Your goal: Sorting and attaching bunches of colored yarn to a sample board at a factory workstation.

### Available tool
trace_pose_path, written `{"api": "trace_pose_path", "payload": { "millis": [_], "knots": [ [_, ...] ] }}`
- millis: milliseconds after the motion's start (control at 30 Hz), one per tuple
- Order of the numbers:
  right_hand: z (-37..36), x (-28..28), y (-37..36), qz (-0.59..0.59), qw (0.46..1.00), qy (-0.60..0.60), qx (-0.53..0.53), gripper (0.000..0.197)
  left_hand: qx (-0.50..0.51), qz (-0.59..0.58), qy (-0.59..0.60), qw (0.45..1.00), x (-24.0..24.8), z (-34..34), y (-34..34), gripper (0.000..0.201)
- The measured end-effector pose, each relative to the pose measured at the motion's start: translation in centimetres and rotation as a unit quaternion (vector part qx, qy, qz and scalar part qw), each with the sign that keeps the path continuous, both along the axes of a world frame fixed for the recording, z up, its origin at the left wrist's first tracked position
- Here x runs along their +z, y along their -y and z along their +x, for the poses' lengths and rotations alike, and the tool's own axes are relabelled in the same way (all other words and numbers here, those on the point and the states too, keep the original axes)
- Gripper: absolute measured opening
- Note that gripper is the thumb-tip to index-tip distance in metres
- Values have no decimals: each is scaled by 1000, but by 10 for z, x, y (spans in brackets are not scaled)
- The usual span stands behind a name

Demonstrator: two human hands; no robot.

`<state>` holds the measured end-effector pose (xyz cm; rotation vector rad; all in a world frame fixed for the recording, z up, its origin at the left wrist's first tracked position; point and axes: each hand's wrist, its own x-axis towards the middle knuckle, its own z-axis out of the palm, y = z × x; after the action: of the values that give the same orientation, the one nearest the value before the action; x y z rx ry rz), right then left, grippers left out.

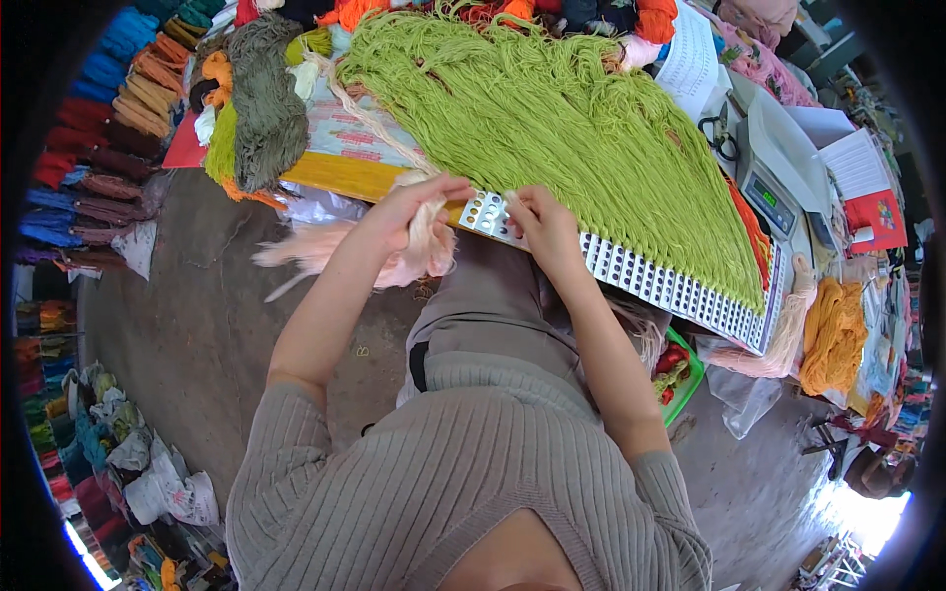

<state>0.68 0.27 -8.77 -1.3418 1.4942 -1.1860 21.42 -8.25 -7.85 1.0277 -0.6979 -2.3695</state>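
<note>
Two bare hands work close together at the near edge of the table (340, 175), just in front of the person's lap. From where I stand, the left hand (402, 222) has its fingers curled around a bundle of pale peach yarn (429, 246), part of which hangs below the table's edge and fans out loosely to the left. The right hand (548, 229) is just beside it, over the left end of a white perforated strip (631, 273), its fingers bent toward the thumb with something pale at the tips; I can't tell whether they pinch a strand. Along the strip to the right, lime-green threads (552, 108) are attached in a close row and spread back across the table in a thick heap. A gray-green skein (266, 108) lies on the left of the table, and on the right are black-handled scissors (722, 138) and a scale (783, 148). Near the right end hangs an orange-yellow skein (835, 335), while a bright green basket (695, 379) is beneath the strip.
</note>
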Motion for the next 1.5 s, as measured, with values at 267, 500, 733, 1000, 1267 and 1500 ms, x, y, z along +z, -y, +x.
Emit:
{"api": "trace_pose_path", "payload": {
  "millis": [267, 500, 733, 1000, 1267, 1500],
  "knots": [
    [13, -27, 15, -24, 988, -144, -59, 19, -63, -75, 102, 990, -9, -14, 3, 31],
    [13, -33, 15, -60, 974, -204, -73, 17, -79, -199, 192, 958, -15, -40, 7, 17],
    [4, -34, 31, 58, 996, -69, -24, 20, -97, -175, 227, 953, -13, -48, 17, 15],
    [-1, -29, 30, 63, 987, -150, -10, 29, -117, -323, 343, 874, -16, -49, 12, 13],
    [5, -25, 25, 51, 975, -217, -20, 27, -30, -242, 252, 937, -16, -28, 14, 27],
    [13, -25, 20, 18, 959, -278, -45, 21, -53, -224, 226, 946, -18, -23, 22, 24]
  ]
}}
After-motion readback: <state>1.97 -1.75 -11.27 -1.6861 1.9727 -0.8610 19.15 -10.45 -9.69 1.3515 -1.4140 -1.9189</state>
